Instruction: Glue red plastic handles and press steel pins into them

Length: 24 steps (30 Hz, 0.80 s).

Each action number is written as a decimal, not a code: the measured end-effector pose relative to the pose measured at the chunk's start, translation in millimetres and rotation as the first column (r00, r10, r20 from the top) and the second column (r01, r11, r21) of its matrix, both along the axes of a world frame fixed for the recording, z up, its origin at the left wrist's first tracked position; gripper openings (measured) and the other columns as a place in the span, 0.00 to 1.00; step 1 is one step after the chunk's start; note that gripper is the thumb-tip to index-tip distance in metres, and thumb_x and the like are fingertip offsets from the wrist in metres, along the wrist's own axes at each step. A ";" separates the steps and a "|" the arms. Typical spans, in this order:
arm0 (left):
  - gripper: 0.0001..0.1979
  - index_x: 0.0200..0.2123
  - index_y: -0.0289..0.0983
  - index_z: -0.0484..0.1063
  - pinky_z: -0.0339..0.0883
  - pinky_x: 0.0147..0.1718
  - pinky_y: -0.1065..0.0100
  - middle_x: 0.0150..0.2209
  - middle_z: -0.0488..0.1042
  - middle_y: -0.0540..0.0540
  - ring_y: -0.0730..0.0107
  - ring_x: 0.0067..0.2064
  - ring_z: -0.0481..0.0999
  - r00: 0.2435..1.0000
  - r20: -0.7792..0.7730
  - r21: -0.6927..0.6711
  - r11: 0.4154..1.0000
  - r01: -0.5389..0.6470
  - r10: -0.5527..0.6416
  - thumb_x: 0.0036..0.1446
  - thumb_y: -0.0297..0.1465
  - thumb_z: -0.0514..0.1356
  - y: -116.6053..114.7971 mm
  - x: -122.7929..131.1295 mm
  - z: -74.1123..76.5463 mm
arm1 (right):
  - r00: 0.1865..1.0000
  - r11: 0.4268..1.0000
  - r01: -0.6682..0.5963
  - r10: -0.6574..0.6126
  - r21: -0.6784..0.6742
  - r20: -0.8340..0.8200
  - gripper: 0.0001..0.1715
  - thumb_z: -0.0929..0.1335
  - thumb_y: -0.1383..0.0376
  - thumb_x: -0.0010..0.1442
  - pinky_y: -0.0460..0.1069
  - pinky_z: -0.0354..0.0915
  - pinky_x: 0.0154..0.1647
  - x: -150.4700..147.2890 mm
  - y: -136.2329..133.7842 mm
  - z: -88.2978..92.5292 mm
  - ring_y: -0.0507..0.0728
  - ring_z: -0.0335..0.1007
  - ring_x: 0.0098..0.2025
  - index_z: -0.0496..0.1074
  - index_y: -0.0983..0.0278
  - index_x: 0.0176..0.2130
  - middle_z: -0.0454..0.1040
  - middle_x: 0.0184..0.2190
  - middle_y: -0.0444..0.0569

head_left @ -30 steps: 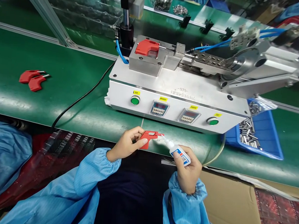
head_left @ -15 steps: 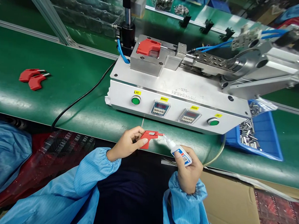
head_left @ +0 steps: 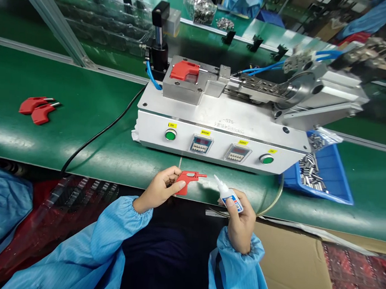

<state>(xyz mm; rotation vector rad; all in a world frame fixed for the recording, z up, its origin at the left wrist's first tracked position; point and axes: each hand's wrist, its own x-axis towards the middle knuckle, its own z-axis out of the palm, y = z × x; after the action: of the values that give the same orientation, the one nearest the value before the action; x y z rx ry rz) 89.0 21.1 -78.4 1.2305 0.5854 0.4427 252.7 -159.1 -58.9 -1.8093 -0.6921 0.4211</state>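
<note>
Between the thumb and fingers of my left hand (head_left: 160, 189) is a red plastic pistol-shaped part (head_left: 187, 181), its thin red stem pointing right. My right hand (head_left: 242, 218) is closed round a small white glue bottle (head_left: 229, 194) with a blue-and-red label. The bottle's narrow nozzle tilts up to the left, a short gap away from the stem's tip. Both hands are over the front edge of the green bench. Behind them, another red part (head_left: 185, 70) sits in the metal block of a white machine (head_left: 151, 127), a metal rod reaching it from the right.
Two red parts with metal pins (head_left: 41, 114) lie on the bench (head_left: 94, 109) at left. A blue bin (head_left: 336, 178) of small metal tubes stands right of the machine. A black cable (head_left: 99, 133) crosses the bench. Below right is a cardboard box (head_left: 284, 257).
The bottle's nozzle has drawn away from the red stem, where it was touching or nearly so. Both hands keep their holds. The whole view has shifted slightly.
</note>
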 end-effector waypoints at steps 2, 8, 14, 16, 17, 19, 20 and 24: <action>0.24 0.36 0.36 0.74 0.65 0.24 0.74 0.26 0.76 0.50 0.73 0.25 0.71 0.999 -0.027 -0.021 1.000 0.019 -0.019 0.57 0.53 0.70 2.4 -1.0 -0.6 | 0.998 1.000 -0.024 0.024 0.004 -0.051 0.19 0.71 0.48 0.66 0.52 0.71 0.39 2.9 -2.1 1.6 0.59 0.76 0.36 0.75 0.60 0.44 0.81 0.36 0.48; 0.22 0.38 0.37 0.75 0.68 0.23 0.72 0.25 0.76 0.51 0.72 0.23 0.70 0.990 -0.125 0.028 0.998 0.063 -0.059 0.57 0.50 0.70 17.1 -13.1 -12.7 | 0.995 0.994 -0.099 0.100 0.045 -0.024 0.12 0.69 0.57 0.67 0.62 0.68 0.65 12.5 3.5 -9.3 0.64 0.74 0.64 0.68 0.57 0.48 0.83 0.48 0.53; 0.22 0.38 0.37 0.76 0.69 0.24 0.72 0.27 0.76 0.49 0.69 0.26 0.72 0.984 -0.175 0.059 0.998 0.019 -0.009 0.56 0.51 0.70 13.2 -18.6 -18.7 | 0.973 0.995 -0.056 0.073 -0.081 0.221 0.17 0.68 0.61 0.67 0.63 0.67 0.68 10.5 -6.4 -17.9 0.65 0.68 0.69 0.68 0.59 0.55 0.79 0.56 0.56; 0.23 0.38 0.37 0.76 0.69 0.25 0.71 0.27 0.77 0.49 0.69 0.26 0.73 0.984 -0.176 0.059 0.998 0.008 0.002 0.56 0.52 0.70 10.9 -18.0 -19.5 | 0.948 0.992 -0.067 0.095 -0.103 0.303 0.23 0.69 0.60 0.67 0.60 0.70 0.65 17.8 -19.3 -4.9 0.64 0.73 0.64 0.69 0.58 0.60 0.78 0.58 0.56; 0.23 0.39 0.37 0.76 0.70 0.26 0.71 0.27 0.77 0.49 0.69 0.27 0.73 0.985 -0.173 0.060 0.998 0.008 0.003 0.56 0.52 0.70 10.7 -17.7 -20.6 | 0.931 0.993 -0.056 0.090 -0.106 0.354 0.23 0.69 0.60 0.68 0.59 0.73 0.63 26.8 -26.5 5.0 0.64 0.76 0.60 0.70 0.58 0.61 0.79 0.57 0.55; 0.22 0.40 0.37 0.76 0.70 0.27 0.71 0.28 0.77 0.49 0.69 0.27 0.72 0.986 -0.164 0.064 0.998 0.005 0.006 0.57 0.51 0.69 11.5 -17.4 -23.9 | 0.881 0.995 0.008 0.041 -0.102 0.472 0.18 0.68 0.59 0.70 0.58 0.76 0.56 57.6 -39.4 28.9 0.63 0.79 0.52 0.74 0.58 0.57 0.81 0.51 0.54; 0.22 0.40 0.38 0.76 0.70 0.27 0.71 0.29 0.77 0.49 0.69 0.27 0.73 0.987 -0.161 0.064 0.998 0.011 -0.001 0.58 0.51 0.69 12.2 -17.5 -26.0 | 0.846 0.992 0.066 0.000 -0.106 0.533 0.14 0.67 0.59 0.70 0.57 0.77 0.53 79.0 -43.9 41.3 0.62 0.80 0.50 0.77 0.58 0.53 0.82 0.48 0.54; 0.25 0.41 0.37 0.76 0.69 0.26 0.71 0.29 0.76 0.49 0.68 0.28 0.72 0.990 -0.135 0.052 0.998 0.045 -0.038 0.58 0.54 0.68 12.3 -17.2 -31.3 | 0.780 0.849 0.358 -0.043 -0.389 0.624 0.13 0.66 0.60 0.69 0.55 0.75 0.49 181.2 -41.1 77.1 0.61 0.79 0.44 0.80 0.61 0.44 0.83 0.41 0.52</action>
<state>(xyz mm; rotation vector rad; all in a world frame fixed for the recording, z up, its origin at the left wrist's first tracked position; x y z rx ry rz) 71.8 33.4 -109.7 1.3297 0.6645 0.3449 433.9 -200.2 18.1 -2.5259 -0.8449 -0.1751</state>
